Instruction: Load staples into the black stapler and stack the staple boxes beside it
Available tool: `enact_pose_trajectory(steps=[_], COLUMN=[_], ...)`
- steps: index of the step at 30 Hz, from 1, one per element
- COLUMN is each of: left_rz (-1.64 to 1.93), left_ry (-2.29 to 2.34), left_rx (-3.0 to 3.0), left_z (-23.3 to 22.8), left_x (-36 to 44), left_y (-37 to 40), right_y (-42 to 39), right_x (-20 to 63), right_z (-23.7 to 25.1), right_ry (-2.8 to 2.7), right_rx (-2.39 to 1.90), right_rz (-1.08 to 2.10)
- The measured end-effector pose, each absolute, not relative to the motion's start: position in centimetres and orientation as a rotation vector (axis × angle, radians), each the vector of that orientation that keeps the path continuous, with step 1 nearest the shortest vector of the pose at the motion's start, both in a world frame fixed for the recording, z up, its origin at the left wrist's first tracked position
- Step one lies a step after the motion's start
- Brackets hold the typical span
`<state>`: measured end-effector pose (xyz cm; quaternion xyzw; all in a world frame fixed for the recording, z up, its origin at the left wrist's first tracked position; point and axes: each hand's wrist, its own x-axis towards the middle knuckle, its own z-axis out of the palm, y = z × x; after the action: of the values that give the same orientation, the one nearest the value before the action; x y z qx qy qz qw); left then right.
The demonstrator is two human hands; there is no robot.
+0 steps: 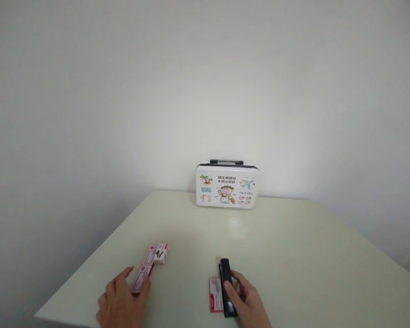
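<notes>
A black stapler is gripped by the fingers of the right hand, with the thumb laid over its top. Just left of it, a flat red-and-white box is seen on the bench. The fingers of the left hand are spread about a pink-and-white box; whether it is gripped cannot be told. Beyond that box, a similar box and a small white carton are placed side by side. Near the wall, a white cartoon-printed case is stood upright.
</notes>
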<state>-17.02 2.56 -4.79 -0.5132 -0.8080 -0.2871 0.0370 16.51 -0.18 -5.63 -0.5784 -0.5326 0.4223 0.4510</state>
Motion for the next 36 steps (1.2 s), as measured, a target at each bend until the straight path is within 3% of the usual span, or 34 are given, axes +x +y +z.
enact_pose_trajectory(steps=[9, 17, 25, 32, 36], left_rz=[-0.542, -0.925, -0.671, -1.185, -1.073], left_ry=[-2.327, -1.97, -1.645, -1.963, -2.124], left_rx=[-2.557, -2.939, -3.238, -2.593, -2.327], left_z=[-4.1, -1.5, -0.1, -0.9, -2.2], left_x=[-16.0, -9.3, -1.8, -12.4, -20.3], left_y=[0.0, 1.6, 2.6, 6.4, 9.5], right_y=[-0.5, -0.5, -0.5, -0.9, -0.8], right_x=[16.2, 16.3, 17.0, 17.0, 17.2], right_z=[-5.2, -4.8, -6.4, -6.0, -5.9], right_ry=[-1.263, -1.287, -1.344, -1.311, -1.313], right_rx=[-1.464, -1.459, -1.444, -1.475, -1.471], right_rz=[1.064, 1.061, 1.031, 1.029, 1.053])
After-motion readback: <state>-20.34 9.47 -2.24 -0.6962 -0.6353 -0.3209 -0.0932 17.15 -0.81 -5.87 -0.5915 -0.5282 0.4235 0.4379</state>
